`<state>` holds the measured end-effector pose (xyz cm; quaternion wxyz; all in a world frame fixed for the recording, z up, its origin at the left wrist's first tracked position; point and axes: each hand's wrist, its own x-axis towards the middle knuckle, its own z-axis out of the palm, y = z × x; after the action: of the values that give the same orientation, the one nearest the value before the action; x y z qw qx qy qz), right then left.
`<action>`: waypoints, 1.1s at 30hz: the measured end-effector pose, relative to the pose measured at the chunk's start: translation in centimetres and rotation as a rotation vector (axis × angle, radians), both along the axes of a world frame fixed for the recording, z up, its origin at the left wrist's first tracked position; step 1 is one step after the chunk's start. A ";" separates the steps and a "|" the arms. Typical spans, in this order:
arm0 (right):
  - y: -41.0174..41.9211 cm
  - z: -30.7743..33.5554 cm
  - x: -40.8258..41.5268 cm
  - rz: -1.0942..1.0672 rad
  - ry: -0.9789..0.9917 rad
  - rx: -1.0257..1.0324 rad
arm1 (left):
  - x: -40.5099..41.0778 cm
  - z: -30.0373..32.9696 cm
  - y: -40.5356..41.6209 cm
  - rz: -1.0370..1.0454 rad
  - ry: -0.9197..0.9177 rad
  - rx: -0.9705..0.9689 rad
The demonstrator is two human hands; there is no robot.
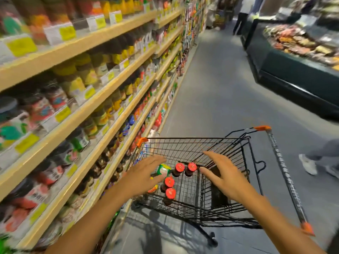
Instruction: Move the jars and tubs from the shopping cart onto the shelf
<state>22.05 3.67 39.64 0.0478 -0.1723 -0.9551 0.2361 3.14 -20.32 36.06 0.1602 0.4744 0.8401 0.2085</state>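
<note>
A black wire shopping cart (245,143) with orange corners stands in the aisle beside the shelf. In its basket stand several dark jars with red lids (179,167), and a tub with a green and yellow lid (163,169) sits at their left. My left hand (145,174) hovers open over the left side of the basket, fingers spread just above the green tub and touching nothing. Over the basket's right half, my right hand (222,176) is likewise open and spread, near the red-lidded jars. The wooden shelf (78,114) at left is full of blurred jars.
Yellow price tags (63,113) line the shelf edges. A dark chilled display counter (297,70) runs along the right of the grey aisle floor. One person's leg and white shoe (308,164) pass at right of the cart; another person stands far down the aisle (242,15).
</note>
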 end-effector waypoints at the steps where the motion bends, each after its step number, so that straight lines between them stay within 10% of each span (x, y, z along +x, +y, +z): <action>1: 0.3 -1.0 -0.4 -0.017 -0.012 -0.014 | -1.1 -1.3 0.6 -0.003 -0.026 -0.011; 33: 21.6 -43.4 -15.4 -0.384 -0.374 -0.700 | -13.1 -37.5 23.4 0.180 -0.495 -0.098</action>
<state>6.61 25.32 -3.76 -0.1441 -0.3922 -0.7606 0.4970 -9.98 3.06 -1.40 0.3646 0.3238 0.8233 0.2906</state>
